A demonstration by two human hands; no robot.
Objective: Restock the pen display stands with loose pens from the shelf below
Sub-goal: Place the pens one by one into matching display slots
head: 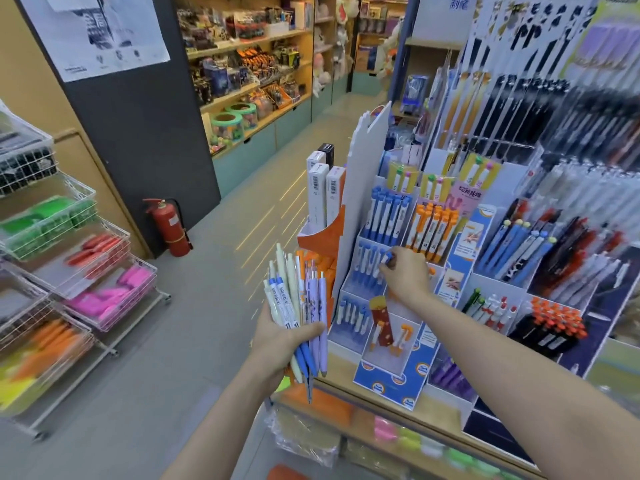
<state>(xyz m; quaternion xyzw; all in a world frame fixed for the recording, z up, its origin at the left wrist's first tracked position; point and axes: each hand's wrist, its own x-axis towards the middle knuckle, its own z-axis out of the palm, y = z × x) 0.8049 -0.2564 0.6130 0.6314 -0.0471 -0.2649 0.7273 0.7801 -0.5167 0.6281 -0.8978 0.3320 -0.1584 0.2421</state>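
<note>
Left hand (277, 336) grips a fanned bundle of loose pens (299, 299) near the left of the tiered display stand (360, 188). Right hand (405, 273) pinches what seems a blue-capped pen (387, 261) at the stand's middle tier; its fingertips hide the grip.

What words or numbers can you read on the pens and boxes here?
None read clearly.
Bundle of pens in the left hand: printing too blurred.
White boxes: barcodes only, digits too small.
Pink card on the display stand: blurred characters.
Poster: too small.
</note>
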